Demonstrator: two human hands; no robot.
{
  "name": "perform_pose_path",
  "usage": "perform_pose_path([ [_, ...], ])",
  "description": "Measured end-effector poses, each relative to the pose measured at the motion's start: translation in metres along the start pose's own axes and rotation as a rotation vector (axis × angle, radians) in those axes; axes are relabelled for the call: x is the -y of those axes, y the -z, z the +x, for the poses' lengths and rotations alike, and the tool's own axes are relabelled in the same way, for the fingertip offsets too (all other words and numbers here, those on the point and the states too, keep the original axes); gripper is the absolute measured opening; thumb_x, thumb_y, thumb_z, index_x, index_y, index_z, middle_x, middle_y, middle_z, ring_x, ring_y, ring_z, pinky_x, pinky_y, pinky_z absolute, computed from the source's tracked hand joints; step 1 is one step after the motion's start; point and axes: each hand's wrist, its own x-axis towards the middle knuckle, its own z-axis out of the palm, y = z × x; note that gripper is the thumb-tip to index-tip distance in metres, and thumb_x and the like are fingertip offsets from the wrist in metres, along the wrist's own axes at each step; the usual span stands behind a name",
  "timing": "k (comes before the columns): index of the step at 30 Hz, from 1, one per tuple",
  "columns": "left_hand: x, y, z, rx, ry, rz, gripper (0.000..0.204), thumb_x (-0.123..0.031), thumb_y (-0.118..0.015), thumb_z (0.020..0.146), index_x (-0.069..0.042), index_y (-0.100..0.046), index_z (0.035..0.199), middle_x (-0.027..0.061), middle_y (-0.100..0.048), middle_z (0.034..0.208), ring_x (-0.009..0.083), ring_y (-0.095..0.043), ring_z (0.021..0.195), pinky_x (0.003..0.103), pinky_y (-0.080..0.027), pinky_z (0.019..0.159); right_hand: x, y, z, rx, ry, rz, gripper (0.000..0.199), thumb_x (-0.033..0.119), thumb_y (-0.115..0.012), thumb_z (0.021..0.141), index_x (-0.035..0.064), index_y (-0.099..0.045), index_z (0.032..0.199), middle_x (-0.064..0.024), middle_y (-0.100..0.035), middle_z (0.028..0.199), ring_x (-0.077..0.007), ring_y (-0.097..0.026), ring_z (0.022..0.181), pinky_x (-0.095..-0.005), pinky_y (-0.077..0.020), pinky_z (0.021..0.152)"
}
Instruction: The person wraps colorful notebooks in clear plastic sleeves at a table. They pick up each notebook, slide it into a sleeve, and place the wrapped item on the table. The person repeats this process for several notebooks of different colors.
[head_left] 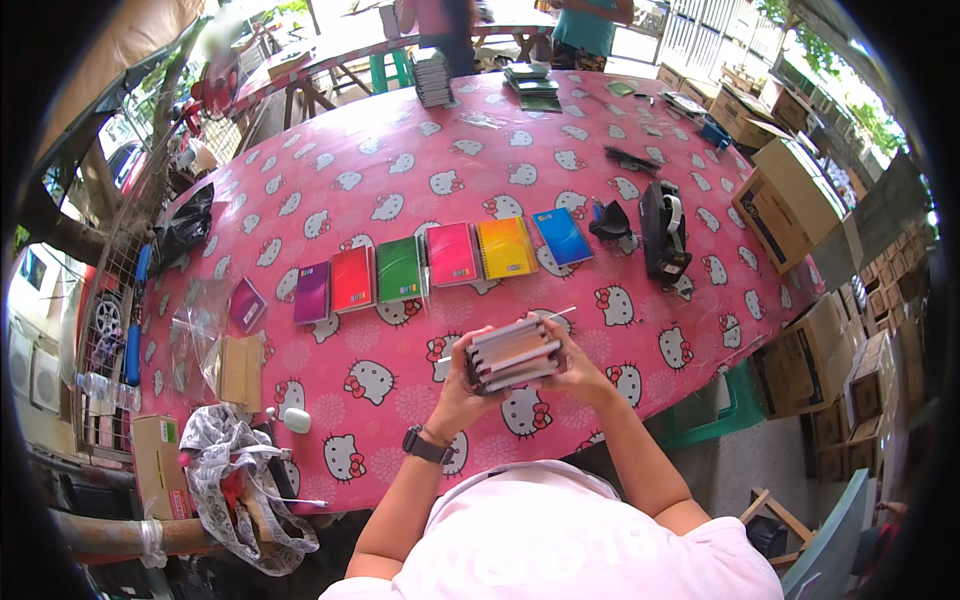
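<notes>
Between my two hands, just above the near middle of the table, is a stack of small spiral notebooks (515,355), edges turned toward me. My left hand (463,368) wraps the stack's left side. Around its right side my right hand (574,370) is closed. Beyond them lies a row of spiral notebooks: purple (311,292), red (352,279), green (400,270), pink (452,253), yellow (507,247) and blue (563,237). A smaller purple booklet (247,305) lies left of the row.
A black tape dispenser (665,235) stands right of the row. Notebook stacks (432,78) sit at the far edge of the pink table (400,340). A patterned bag (235,475) and white earbud case (297,420) are near left. Cardboard boxes (790,205) line the right; people stand beyond.
</notes>
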Motion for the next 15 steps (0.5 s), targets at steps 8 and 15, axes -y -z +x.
perform_pose_path([
  [8, 0.004, -0.003, 0.004, -0.159, -0.028, -0.129, 0.098, 0.003, -0.079, 0.053, -0.012, -0.027, 0.134, 0.0077, -0.04, 0.127, 0.0204, -0.045, 0.115, 0.035, -0.041, 0.098, -0.033, -0.006, 0.021, -0.033, 0.077, -0.043, 0.083, 0.005, -0.081, 0.053, 0.0118, -0.038, 0.123, -0.0051, -0.047, 0.117, -0.0176, -0.045, 0.112, -0.0337, -0.0365, 0.098],
  [15, 0.023, 0.002, 0.0, -0.16, -0.027, 0.163, 0.088, 0.002, -0.08, 0.054, -0.011, -0.033, 0.126, 0.0069, -0.046, 0.117, 0.0188, -0.048, 0.109, 0.034, -0.043, 0.094, -0.049, -0.003, 0.026, -0.003, 0.046, -0.104, 0.078, 0.004, -0.077, 0.055, 0.0122, -0.036, 0.122, -0.0055, -0.048, 0.111, -0.0165, -0.047, 0.106, -0.0327, -0.0384, 0.095],
])
